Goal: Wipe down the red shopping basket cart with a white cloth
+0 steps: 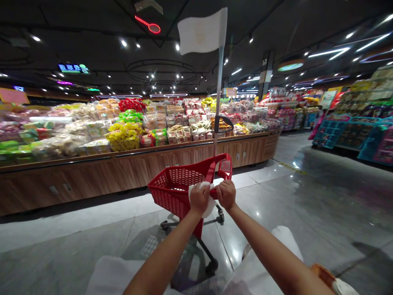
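A small red shopping cart [178, 186] with an empty mesh basket stands on the floor right in front of me. My left hand [199, 198] is closed round its handle, with a white cloth or tissue [208, 207] pressed under the fingers. My right hand [226, 194] is closed on the same handle, just beside the left. A white pole [218, 98] rises from the cart's right side and carries a white flag [203, 32] at the top.
A long wooden display counter [129, 168] heaped with packaged snacks runs across the left and centre. Teal and pink shelving [353, 135] lines the right. A polished grey tiled floor [307, 196] stretches ahead and to the right.
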`<act>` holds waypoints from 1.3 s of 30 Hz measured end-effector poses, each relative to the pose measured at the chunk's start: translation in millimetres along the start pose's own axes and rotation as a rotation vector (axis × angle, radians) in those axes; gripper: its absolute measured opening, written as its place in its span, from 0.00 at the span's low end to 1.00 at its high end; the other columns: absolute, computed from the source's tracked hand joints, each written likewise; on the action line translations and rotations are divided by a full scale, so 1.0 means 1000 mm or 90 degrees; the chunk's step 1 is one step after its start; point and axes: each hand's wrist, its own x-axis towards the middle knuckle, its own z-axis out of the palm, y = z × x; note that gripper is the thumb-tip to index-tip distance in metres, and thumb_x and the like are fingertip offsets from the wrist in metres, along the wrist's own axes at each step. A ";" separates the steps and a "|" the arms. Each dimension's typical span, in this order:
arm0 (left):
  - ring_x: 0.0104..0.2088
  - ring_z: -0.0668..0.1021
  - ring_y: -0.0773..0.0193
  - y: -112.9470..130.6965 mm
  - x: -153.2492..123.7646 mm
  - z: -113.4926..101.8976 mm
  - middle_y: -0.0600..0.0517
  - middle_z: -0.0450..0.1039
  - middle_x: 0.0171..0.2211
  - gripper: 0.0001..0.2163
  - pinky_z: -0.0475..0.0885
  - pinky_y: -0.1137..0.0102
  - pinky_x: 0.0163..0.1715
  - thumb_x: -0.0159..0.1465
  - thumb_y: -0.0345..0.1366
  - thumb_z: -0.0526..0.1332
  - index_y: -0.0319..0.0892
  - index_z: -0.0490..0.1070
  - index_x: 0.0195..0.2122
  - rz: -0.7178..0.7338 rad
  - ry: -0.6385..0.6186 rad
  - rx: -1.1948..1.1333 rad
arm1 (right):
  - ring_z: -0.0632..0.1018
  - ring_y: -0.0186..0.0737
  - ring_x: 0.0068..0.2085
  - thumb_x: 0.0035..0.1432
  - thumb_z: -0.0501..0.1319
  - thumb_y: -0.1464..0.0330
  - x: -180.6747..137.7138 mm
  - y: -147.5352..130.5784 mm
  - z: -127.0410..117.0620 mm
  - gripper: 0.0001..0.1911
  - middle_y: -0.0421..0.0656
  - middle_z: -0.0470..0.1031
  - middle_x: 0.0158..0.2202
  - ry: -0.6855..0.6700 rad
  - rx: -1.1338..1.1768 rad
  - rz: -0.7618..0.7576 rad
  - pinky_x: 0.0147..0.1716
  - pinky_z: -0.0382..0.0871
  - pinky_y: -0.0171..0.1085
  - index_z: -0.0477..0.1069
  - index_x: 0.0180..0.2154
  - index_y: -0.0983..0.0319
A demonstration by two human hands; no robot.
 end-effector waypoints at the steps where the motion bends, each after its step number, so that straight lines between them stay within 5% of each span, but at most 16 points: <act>1: 0.40 0.73 0.58 0.007 0.001 0.003 0.47 0.74 0.38 0.18 0.64 0.65 0.42 0.70 0.44 0.48 0.46 0.76 0.42 0.009 0.003 0.004 | 0.67 0.40 0.29 0.65 0.45 0.68 0.001 0.004 -0.001 0.24 0.42 0.66 0.20 0.004 0.001 -0.003 0.40 0.60 0.41 0.66 0.19 0.58; 6: 0.40 0.73 0.57 0.005 0.007 0.012 0.47 0.74 0.40 0.17 0.64 0.65 0.42 0.68 0.48 0.52 0.49 0.74 0.48 0.073 -0.014 0.049 | 0.67 0.40 0.30 0.65 0.44 0.68 0.003 0.021 -0.002 0.23 0.43 0.67 0.21 -0.005 0.017 -0.026 0.40 0.61 0.41 0.68 0.21 0.59; 16: 0.42 0.73 0.59 -0.037 0.010 0.010 0.50 0.75 0.42 0.13 0.64 0.64 0.46 0.69 0.40 0.51 0.48 0.74 0.45 0.027 -0.022 0.054 | 0.66 0.40 0.31 0.64 0.48 0.68 0.008 0.029 0.012 0.21 0.43 0.67 0.22 -0.007 0.015 -0.046 0.41 0.61 0.41 0.71 0.22 0.59; 27: 0.43 0.73 0.53 0.018 0.015 0.029 0.43 0.74 0.41 0.17 0.64 0.61 0.45 0.69 0.43 0.49 0.44 0.75 0.46 0.033 0.026 0.017 | 0.65 0.41 0.32 0.64 0.48 0.66 0.003 0.027 0.017 0.21 0.42 0.65 0.22 0.033 -0.019 -0.021 0.41 0.61 0.41 0.65 0.19 0.58; 39: 0.43 0.74 0.60 -0.088 -0.002 0.007 0.51 0.75 0.41 0.12 0.64 0.64 0.47 0.69 0.37 0.50 0.47 0.73 0.42 -0.013 -0.014 0.068 | 0.68 0.41 0.34 0.64 0.49 0.68 0.002 0.035 0.009 0.19 0.42 0.69 0.25 -0.037 0.004 -0.034 0.43 0.61 0.42 0.72 0.24 0.58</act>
